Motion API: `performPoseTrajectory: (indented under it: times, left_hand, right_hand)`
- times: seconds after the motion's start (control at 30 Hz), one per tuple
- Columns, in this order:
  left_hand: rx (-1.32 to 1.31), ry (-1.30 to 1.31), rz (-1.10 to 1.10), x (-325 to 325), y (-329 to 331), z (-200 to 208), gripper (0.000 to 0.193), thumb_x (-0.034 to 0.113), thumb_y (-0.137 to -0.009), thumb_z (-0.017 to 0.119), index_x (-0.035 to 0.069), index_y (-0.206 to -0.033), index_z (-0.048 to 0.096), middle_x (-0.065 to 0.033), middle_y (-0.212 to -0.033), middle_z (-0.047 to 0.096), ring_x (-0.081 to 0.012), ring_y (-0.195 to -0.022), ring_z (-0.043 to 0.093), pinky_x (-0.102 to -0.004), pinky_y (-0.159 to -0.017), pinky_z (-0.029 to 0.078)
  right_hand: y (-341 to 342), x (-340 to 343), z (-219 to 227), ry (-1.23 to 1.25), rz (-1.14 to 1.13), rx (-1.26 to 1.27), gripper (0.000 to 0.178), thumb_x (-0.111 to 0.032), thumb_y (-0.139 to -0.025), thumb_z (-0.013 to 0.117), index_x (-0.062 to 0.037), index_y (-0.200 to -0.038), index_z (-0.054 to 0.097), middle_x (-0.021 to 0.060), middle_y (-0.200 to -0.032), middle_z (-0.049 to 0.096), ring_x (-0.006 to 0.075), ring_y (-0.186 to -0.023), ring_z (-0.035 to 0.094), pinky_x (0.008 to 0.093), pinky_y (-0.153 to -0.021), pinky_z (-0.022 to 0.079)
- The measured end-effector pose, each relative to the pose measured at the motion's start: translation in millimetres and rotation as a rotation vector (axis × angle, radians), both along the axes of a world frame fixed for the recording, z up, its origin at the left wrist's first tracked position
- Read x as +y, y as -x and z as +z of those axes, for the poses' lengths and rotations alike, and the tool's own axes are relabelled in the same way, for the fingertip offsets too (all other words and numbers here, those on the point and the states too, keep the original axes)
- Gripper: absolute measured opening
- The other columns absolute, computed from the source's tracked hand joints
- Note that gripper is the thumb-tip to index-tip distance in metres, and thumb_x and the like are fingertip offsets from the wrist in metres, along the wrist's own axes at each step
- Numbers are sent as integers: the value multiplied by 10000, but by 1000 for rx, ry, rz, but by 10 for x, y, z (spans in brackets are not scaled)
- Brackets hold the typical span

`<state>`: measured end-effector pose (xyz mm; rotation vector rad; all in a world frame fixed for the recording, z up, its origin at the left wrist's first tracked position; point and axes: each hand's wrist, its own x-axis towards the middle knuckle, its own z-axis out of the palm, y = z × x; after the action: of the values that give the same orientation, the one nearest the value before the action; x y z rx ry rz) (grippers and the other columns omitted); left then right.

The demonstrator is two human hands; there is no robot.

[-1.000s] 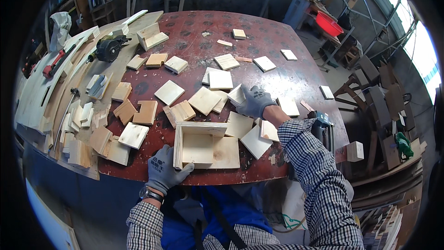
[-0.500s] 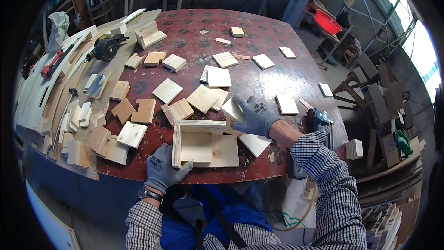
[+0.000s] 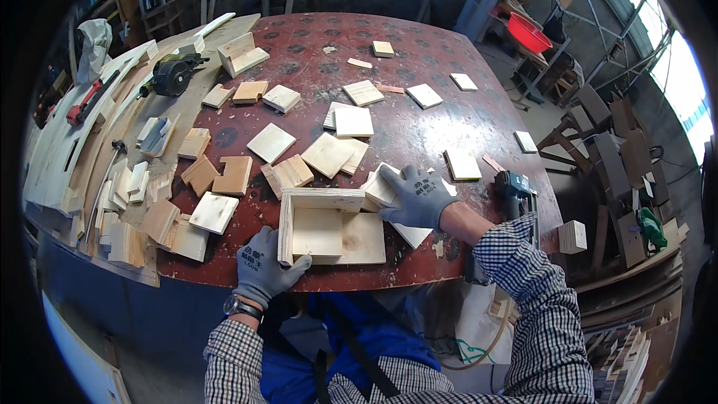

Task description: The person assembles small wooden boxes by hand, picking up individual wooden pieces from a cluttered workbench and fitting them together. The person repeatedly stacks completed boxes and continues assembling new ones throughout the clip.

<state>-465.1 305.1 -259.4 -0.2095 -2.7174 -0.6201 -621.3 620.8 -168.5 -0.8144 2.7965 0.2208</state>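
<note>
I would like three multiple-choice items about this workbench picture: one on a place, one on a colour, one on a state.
1. Where does the left hand rest?
A. on the near left corner of the open pale plywood box
B. on the black circular saw
C. on the red plastic basin

2. What colour is the round tabletop?
A. green
B. dark red
C. white

3. How is the right hand?
A. raised in the air
B. hidden from view
C. laid on a pale square wooden panel beside the box

Key: 1 A, the glove grips that corner; 2 B, the bare surface is dark red; 3 C, the glove covers the panel.
</note>
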Motion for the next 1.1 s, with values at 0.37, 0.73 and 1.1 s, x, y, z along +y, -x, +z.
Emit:
performPoseTrajectory:
  times: [0.37, 0.73, 1.1]
  left_hand:
    - [76, 20, 6, 11, -7, -7, 601, 567, -804, 837, 53, -1082, 697, -131, -938, 651, -352, -816, 698, -481, -662, 568]
    - [9, -3, -12, -12, -8, -10, 564, 503, -810, 859, 45, -1094, 691, -129, -939, 648, -344, -808, 697, -456, -669, 581]
    - [36, 59, -44, -22, -24, 20, 563, 501, -825, 860, 33, -1103, 716, -135, -956, 671, -339, -827, 715, -445, -675, 597]
  right_hand:
    - [5, -26, 32, 71, 27, 27, 852, -542, -883, 691, -111, -1583, 469, 293, -1326, 638, 451, -1185, 676, 534, -998, 532]
    - [-668, -26, 395, 840, -159, 46, 943, -458, -849, 768, -8, -1596, 407, 340, -1316, 613, 474, -1191, 665, 507, -1069, 515]
    - [-1487, -639, -119, 948, -196, 119, 958, -463, -869, 804, 29, -1571, 376, 281, -1259, 582, 388, -1111, 658, 480, -916, 567]
